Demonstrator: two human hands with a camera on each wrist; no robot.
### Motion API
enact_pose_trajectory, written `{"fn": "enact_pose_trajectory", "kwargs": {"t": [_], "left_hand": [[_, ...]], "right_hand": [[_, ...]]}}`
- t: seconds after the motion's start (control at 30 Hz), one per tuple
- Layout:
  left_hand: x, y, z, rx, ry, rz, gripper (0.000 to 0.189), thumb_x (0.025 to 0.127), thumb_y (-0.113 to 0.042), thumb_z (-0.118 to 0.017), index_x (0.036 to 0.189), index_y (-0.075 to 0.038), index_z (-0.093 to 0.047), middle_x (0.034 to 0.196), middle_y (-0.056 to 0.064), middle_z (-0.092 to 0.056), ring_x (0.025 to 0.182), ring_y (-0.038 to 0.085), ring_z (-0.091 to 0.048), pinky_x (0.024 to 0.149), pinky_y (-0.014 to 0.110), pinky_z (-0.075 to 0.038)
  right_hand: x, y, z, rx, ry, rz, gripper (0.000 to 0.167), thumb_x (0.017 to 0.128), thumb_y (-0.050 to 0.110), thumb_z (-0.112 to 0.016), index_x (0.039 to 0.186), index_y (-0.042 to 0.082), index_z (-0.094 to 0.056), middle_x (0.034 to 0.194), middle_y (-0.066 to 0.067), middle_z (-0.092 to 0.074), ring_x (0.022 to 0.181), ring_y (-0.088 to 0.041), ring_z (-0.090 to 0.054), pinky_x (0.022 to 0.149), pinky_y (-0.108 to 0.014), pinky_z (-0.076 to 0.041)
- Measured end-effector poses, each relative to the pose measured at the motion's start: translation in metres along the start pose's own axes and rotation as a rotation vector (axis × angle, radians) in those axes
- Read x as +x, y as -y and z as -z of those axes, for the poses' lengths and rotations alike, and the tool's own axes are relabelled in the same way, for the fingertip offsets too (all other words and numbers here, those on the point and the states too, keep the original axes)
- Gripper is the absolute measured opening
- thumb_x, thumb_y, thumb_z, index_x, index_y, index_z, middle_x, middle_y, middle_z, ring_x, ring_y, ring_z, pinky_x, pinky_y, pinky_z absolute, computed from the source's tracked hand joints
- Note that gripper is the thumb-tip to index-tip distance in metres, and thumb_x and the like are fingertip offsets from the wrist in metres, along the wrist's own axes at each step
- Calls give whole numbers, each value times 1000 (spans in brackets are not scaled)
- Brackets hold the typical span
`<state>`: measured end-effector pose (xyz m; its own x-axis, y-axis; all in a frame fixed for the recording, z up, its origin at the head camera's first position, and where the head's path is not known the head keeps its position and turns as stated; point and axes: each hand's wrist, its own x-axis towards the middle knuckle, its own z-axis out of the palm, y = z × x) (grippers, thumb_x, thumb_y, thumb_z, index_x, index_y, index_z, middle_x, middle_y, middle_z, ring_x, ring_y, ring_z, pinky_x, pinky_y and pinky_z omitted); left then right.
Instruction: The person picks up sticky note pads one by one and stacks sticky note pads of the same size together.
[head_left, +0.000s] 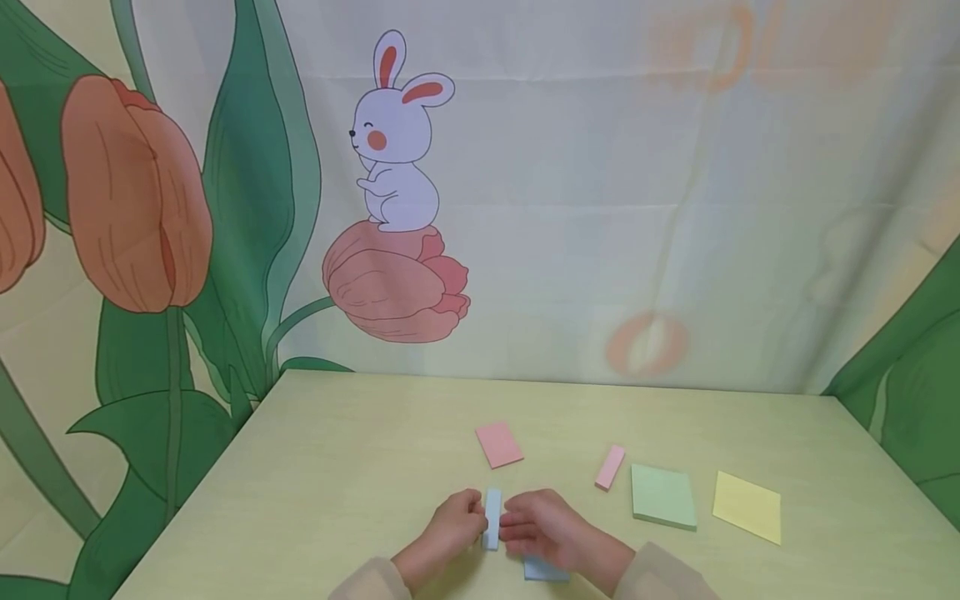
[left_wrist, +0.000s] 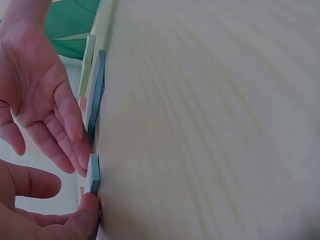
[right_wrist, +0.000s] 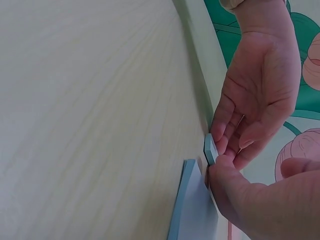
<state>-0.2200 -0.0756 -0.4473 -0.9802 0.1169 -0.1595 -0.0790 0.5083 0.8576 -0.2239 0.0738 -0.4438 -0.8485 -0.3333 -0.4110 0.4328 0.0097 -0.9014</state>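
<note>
A narrow light blue sticky-note pad lies lengthwise on the table between both hands. My left hand has loosely bent fingers with the tips at the pad's left long edge. From the other side, the relaxed fingers of my right hand reach its right edge. In the left wrist view, the strip pad sits low on the tabletop between the two sets of fingertips, with the left thumb held apart from it. Partly hidden beneath my right hand is a square blue sticky-note pad, which the right wrist view shows beside the strip.
Beyond the hands lies a square pink note pad. To the right are a narrow pink pad, a thick green square pad and a yellow square pad. A printed curtain hangs behind the table.
</note>
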Motion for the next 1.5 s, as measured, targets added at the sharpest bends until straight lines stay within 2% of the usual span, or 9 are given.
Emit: {"fn": "enact_pose_trajectory", "kwargs": {"t": [0.17,0.3,0.4,0.53,0.6,0.73,1.1,1.3,1.5], "left_hand": [[-4,0,1,55,16,-51,20,71,2,-50,91,6,-51,73,4,-46,68,16,-42,56,23,-34],[-6,-1,3,93,43,-48,30,71,1,-50,100,8,-52,69,3,-45,62,14,-42,52,23,-33],[-5,0,5,132,47,-42,39,72,-1,-51,110,11,-49,71,4,-49,61,14,-42,54,24,-35],[-2,2,6,145,58,-28,42,73,-1,-51,113,12,-48,67,3,-52,56,11,-44,54,23,-37],[0,3,6,142,67,-18,39,74,0,-52,111,12,-49,61,3,-53,51,11,-45,50,22,-37],[4,4,7,183,60,-14,30,75,-1,-56,103,8,-53,61,4,-58,51,11,-51,49,22,-41],[8,5,9,186,57,-34,3,75,-1,-60,77,0,-58,58,6,-61,49,10,-55,45,19,-45],[6,5,10,205,63,-50,7,72,-2,-63,66,-3,-60,55,6,-61,47,9,-53,44,19,-43],[6,6,10,231,72,-22,11,72,-4,-64,62,-5,-60,52,4,-60,44,8,-51,43,18,-42]], "right_hand": [[0,-1,-1,-53,-5,13,37,82,11,-49,112,-11,-42,92,-15,-58,75,-15,-59,68,-29,-52],[1,-1,-2,-153,-20,41,40,78,5,-51,113,-12,-42,75,-6,-58,59,-10,-57,54,-22,-50],[2,0,-4,-246,-47,63,39,78,3,-51,112,-13,-44,68,-4,-57,50,-7,-53,47,-20,-48],[5,1,-6,-385,-95,104,26,80,4,-52,102,-11,-53,64,-4,-55,47,-8,-52,44,-21,-47],[7,1,-8,-447,-115,117,18,80,3,-52,94,-9,-57,60,-3,-54,45,-8,-52,44,-22,-48],[11,2,-10,-528,-137,122,9,79,0,-53,82,-6,-60,56,-4,-56,44,-9,-53,44,-23,-49],[19,0,-14,-550,-146,99,9,79,-3,-51,73,-4,-58,55,-8,-60,40,-9,-54,42,-23,-49],[17,0,-16,-558,-128,103,11,78,-3,-50,71,-4,-58,53,-7,-59,38,-9,-53,40,-22,-47],[14,-2,-17,-553,-101,93,10,78,-3,-50,72,-5,-58,53,-7,-59,39,-9,-53,39,-21,-46]]}}
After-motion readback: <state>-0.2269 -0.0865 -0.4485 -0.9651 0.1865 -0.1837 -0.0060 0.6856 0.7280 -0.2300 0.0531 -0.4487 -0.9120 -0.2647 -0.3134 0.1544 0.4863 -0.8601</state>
